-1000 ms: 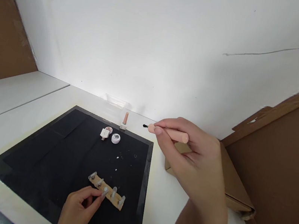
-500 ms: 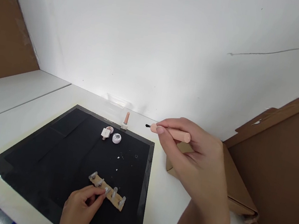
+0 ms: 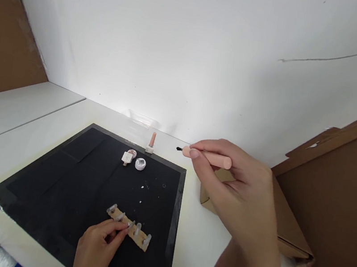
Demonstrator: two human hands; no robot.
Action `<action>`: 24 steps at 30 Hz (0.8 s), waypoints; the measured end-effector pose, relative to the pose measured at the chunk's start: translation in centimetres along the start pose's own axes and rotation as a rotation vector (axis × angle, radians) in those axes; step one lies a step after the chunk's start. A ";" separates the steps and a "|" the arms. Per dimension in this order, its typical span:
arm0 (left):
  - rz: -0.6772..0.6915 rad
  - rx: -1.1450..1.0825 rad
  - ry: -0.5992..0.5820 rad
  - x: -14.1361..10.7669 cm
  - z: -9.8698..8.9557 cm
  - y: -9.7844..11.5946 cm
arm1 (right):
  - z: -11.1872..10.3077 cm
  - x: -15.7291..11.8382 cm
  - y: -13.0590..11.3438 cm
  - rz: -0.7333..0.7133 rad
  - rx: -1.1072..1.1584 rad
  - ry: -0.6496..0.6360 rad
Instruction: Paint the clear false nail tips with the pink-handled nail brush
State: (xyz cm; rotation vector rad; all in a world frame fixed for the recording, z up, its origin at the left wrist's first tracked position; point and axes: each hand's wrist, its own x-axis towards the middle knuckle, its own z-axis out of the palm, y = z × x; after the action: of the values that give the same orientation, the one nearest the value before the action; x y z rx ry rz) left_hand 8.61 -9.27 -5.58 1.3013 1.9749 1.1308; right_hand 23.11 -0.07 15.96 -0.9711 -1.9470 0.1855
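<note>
I'd say brushwork prep — R hand (image 3: 243, 193) grips peach cylindrical brush-cap (image 3: 217, 160), mid-right; L hand (image 3: 96, 242) pinches translucent plastic tip (image 3: 132, 224), lower centre; next prob. needs steady aim.

The strip (image 3: 141, 238) is laid on the mat (image 3: 66, 179) before the jar (image 3: 140, 164); a bottle (image 3: 149, 149) is stood behind, a box (image 3: 289, 225) placed right.

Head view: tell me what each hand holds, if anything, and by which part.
Right hand: the brush, by its handle near the bristles. Left hand: a nail tip, pinched; exactly where is too small to tell.
</note>
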 end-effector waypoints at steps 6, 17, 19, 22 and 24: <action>0.001 0.005 0.003 0.0 0.1 -0.1 | 0.0 -0.1 0.3 -0.013 -0.017 0.015; 0.036 0.005 0.002 0.0 -0.2 -0.4 | 0.1 0.0 0.3 -0.011 -0.018 0.024; 0.038 0.008 0.003 0.0 -0.1 -0.6 | 0.1 0.0 0.4 -0.011 -0.022 0.028; 0.028 0.022 0.001 0.0 0.0 -0.9 | 0.1 -0.1 0.4 -0.013 -0.015 0.035; 0.021 0.033 -0.003 0.0 0.1 -1.1 | 0.1 -0.2 0.4 -0.012 -0.009 0.043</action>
State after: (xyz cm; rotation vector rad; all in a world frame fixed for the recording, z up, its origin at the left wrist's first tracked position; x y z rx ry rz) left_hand 8.14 -9.44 -6.51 1.3429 1.9896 1.1099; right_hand 23.28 0.13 15.57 -0.9617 -1.9160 0.1477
